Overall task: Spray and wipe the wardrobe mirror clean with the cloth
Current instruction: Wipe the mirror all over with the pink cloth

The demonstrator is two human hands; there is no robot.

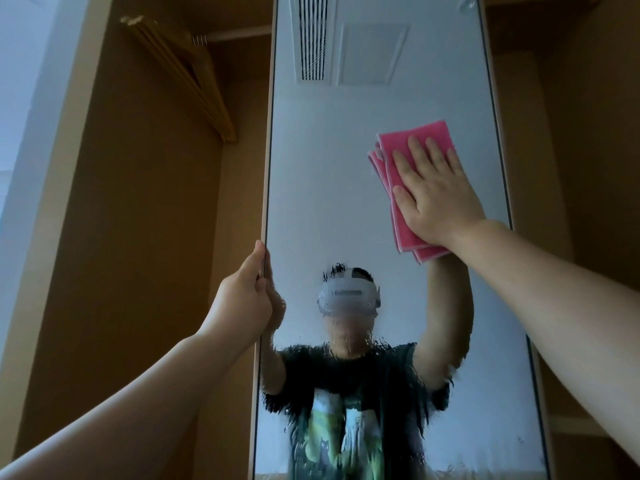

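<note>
In the head view, we press our right hand (437, 188) flat, fingers spread and open, against a folded pink cloth (412, 188) on the wardrobe mirror (329, 168), right of centre in the frame. The cloth's long axis runs nearly upright, its top edge leaning slightly towards the upper right. Our left hand (247, 299), at lower left of centre, is closed around the mirror's left edge, thumb on the outer side. The mirror stands tall, narrowing towards the top of the frame; its lower part looks streaked with wet. Wooden hangers (187, 77) hang at upper left.
</note>
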